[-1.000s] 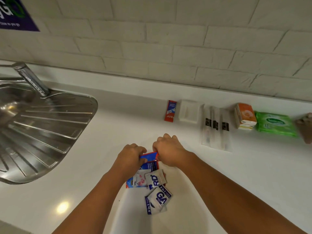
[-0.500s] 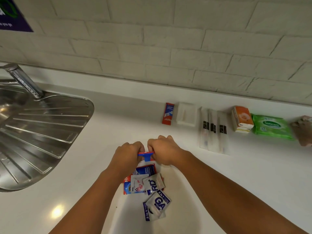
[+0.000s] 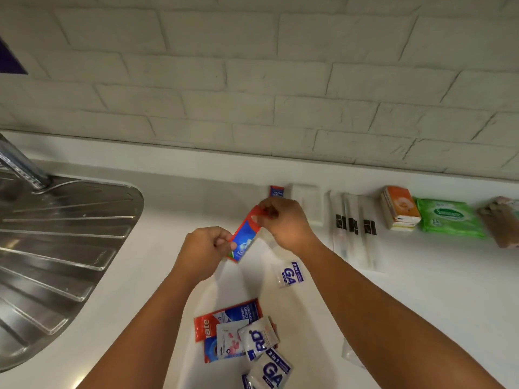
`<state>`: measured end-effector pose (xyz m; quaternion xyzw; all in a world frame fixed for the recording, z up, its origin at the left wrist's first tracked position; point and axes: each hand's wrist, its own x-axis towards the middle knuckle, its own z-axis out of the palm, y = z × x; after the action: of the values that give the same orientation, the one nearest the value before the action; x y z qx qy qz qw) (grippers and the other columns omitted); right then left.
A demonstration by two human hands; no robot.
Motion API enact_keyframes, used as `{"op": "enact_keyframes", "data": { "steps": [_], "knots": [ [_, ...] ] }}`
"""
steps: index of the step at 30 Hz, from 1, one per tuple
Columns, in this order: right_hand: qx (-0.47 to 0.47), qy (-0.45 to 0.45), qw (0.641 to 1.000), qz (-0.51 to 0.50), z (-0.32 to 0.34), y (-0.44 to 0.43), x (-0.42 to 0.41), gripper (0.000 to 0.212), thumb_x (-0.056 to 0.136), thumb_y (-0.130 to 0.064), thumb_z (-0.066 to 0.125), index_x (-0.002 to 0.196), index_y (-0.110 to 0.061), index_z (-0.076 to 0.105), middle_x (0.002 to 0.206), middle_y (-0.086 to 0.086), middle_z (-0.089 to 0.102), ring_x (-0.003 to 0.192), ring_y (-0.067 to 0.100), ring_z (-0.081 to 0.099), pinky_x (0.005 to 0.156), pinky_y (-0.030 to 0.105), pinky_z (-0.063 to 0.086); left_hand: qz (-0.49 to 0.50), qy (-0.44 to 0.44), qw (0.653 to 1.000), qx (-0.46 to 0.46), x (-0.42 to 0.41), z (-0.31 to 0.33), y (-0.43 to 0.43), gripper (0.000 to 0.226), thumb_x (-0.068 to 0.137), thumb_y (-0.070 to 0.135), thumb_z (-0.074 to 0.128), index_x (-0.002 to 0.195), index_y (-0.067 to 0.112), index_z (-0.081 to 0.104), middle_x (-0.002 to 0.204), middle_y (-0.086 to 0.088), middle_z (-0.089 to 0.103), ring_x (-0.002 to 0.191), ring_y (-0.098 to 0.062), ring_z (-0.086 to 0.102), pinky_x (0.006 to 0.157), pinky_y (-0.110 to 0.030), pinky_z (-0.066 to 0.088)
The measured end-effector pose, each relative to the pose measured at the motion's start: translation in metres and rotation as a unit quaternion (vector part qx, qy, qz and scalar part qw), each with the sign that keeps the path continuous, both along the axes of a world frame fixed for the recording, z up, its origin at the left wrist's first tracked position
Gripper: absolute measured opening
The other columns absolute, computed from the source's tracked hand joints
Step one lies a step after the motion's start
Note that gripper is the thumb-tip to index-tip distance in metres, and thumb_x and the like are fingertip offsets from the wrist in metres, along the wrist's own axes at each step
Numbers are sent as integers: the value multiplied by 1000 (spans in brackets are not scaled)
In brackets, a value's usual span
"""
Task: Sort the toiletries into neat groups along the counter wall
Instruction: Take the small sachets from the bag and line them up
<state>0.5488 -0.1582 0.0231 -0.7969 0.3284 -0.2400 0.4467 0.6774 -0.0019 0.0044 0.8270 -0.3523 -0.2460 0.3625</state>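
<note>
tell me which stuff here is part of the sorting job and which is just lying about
Job: toothpaste sachet in left hand and right hand, sachet pile, wrapped toothbrushes, tissue pack, wet wipes pack.
Lying about: sink drainer, tap, purple poster.

Your left grip (image 3: 206, 248) and right grip (image 3: 283, 223) are bare hands. Your forearms are bare too, uncovered right down to the lower edge of the view. The fingernails that show are short and plain.
</note>
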Motion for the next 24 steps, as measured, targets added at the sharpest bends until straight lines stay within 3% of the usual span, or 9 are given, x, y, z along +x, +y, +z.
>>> {"op": "enact_keyframes", "data": {
  "steps": [3, 6, 8, 13, 17, 24],
  "knots": [
    [33, -20, 995, -90, -10, -7, 8, 21, 81, -19, 66, 102, -19, 68, 87, -2, 72, 82, 18, 69, 83, 37, 56, 25, 100, 993, -50, 7, -1, -24, 8, 83, 11, 78, 84, 18, 73, 78, -3, 76, 66, -11, 69, 66, -22, 50],
    [-61, 97, 990, -77, -22, -8, 7, 21, 92, -11, 54, 110, -7, 65, 101, 8, 70, 94, 26, 66, 86, 30, 51, 39, 121, 990, -60, 16, -3, -52, 8, 85, 13, 76, 92, 14, 73, 84, -5, 76, 64, -7, 68, 61, -20, 49],
    [-127, 164, 976, -59, -29, -5, 6, 19, 97, -13, 50, 107, -7, 64, 104, 10, 68, 93, 27, 65, 80, 28, 49, 37, 109, 993, -37, 22, -7, -69, 10, 87, 16, 74, 96, 12, 73, 84, -3, 76, 62, -8, 69, 58, -21, 50],
    [-209, 191, 958, -54, -36, -17, 9, 21, 96, -18, 54, 109, -8, 67, 112, 9, 66, 98, 24, 62, 83, 31, 51, 33, 78, 996, -3, 29, -21, -104, 14, 87, 20, 74, 95, 9, 78, 70, -5, 74, 53, -18, 65, 51, -25, 49],
    [-341, 279, 898, 2, -35, -34, 12, 25, 94, -28, 59, 113, -13, 65, 118, 4, 64, 113, 23, 53, 94, 34, 45, 23, 13, 999, 25, 29, -29, -120, 16, 84, 25, 75, 92, 12, 79, 73, -4, 73, 59, -15, 64, 55, -22, 43],
    [-391, 362, 845, 48, -46, -41, 15, 28, 95, -30, 58, 119, -16, 64, 117, 1, 64, 114, 22, 50, 98, 35, 41, 22, -75, 996, 38, 23, -36, -127, 17, 85, 29, 73, 85, 13, 78, 70, 1, 68, 53, -3, 53, 48, -14, 31]
  ]
}}
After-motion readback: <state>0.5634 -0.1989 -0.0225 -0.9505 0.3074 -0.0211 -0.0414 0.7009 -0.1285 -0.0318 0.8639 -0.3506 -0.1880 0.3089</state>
